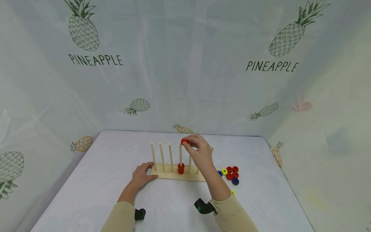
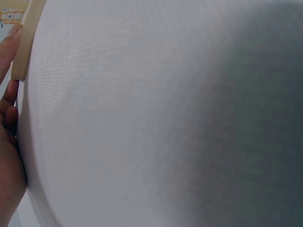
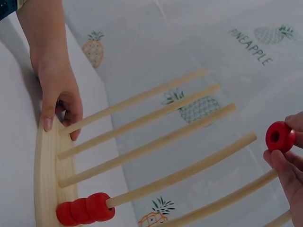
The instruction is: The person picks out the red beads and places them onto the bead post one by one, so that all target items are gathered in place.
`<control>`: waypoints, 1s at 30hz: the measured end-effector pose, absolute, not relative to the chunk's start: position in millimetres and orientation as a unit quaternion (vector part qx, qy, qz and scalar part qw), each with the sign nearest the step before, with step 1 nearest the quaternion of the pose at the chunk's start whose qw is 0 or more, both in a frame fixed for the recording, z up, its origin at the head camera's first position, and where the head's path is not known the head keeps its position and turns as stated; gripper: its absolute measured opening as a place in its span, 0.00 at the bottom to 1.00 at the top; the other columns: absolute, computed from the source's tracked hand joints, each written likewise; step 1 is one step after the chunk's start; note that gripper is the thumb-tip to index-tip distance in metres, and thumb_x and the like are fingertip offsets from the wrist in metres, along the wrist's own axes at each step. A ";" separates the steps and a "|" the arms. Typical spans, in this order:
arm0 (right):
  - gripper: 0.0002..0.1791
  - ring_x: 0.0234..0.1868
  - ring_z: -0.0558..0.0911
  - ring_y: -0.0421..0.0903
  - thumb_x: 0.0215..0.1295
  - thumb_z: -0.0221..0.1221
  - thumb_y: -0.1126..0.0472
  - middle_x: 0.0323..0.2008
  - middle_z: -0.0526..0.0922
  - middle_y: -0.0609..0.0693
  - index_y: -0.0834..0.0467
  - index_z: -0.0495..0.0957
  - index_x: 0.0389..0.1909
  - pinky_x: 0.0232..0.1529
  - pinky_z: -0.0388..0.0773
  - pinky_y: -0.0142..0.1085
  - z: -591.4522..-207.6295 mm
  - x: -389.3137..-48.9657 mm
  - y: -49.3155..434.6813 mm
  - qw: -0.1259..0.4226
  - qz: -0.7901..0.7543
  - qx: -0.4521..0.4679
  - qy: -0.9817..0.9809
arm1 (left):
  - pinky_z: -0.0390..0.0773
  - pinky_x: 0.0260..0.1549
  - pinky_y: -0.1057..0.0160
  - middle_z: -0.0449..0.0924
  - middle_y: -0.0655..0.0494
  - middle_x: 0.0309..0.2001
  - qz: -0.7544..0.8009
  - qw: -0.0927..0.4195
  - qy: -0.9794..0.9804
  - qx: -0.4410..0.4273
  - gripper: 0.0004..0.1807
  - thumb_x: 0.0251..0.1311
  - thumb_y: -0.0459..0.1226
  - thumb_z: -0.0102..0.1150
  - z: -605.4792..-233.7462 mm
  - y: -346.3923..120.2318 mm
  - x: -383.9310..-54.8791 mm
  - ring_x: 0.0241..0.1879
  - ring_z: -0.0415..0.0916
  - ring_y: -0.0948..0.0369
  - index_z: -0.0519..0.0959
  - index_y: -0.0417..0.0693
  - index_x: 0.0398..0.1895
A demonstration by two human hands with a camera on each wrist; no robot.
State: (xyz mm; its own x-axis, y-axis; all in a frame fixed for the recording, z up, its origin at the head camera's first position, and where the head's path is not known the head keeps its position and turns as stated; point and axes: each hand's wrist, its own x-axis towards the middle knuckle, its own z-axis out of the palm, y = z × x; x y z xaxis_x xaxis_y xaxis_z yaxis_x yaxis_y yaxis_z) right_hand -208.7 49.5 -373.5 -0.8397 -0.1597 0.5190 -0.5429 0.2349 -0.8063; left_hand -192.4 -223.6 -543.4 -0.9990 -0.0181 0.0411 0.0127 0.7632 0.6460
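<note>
A wooden peg rack [image 1: 166, 175] with a row of upright pegs stands on the table. My left hand [image 1: 140, 176] grips its left end, thumb along the front and fingers behind; the left wrist view catches only part of this hand at its edge. Between thumb and fingertips, my right hand [image 1: 202, 154] pinches a red ring bead [image 3: 286, 137]. That bead is just off the tip of the fourth peg from the left, its hole facing the peg in the right wrist view. Three red beads [image 3: 81, 209] are stacked at the foot of this same peg.
Right of the rack lie several loose red beads [image 1: 235, 169], a yellow bead [image 1: 224, 171], a blue bead [image 1: 220, 173] and a dark blue bead [image 1: 235, 181]. Another yellow bead [image 1: 233, 192] is partly hidden by my right forearm. A pineapple-print curtain [image 1: 185, 71] hangs behind the white table [image 1: 95, 187].
</note>
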 end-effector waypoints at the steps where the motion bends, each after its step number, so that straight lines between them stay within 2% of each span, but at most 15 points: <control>1: 0.06 0.41 0.81 0.41 0.63 0.66 0.63 0.41 0.81 0.45 0.57 0.86 0.40 0.44 0.79 0.33 -373.7 -208.8 49.2 0.168 0.572 0.226 -0.771 | 0.63 0.43 0.48 0.77 0.51 0.50 -0.343 0.022 -0.939 0.002 0.37 0.50 0.47 0.74 -543.8 -223.7 -192.9 0.47 0.68 0.51 0.73 0.44 0.62; 16: 0.07 0.36 0.82 0.39 0.58 0.70 0.59 0.38 0.81 0.43 0.56 0.85 0.35 0.40 0.79 0.32 -376.6 -209.8 42.6 0.192 0.536 0.200 -0.797 | 0.64 0.44 0.47 0.77 0.50 0.50 -0.339 0.024 -0.940 -0.003 0.36 0.51 0.47 0.74 -544.1 -224.0 -190.9 0.49 0.69 0.49 0.73 0.43 0.62; 30: 0.07 0.33 0.82 0.40 0.57 0.71 0.60 0.36 0.82 0.43 0.56 0.85 0.35 0.37 0.79 0.32 -375.3 -208.1 38.2 0.204 0.534 0.184 -0.800 | 0.63 0.43 0.48 0.77 0.51 0.50 -0.343 0.019 -0.939 0.003 0.36 0.50 0.46 0.74 -541.0 -222.7 -190.9 0.46 0.68 0.51 0.74 0.44 0.62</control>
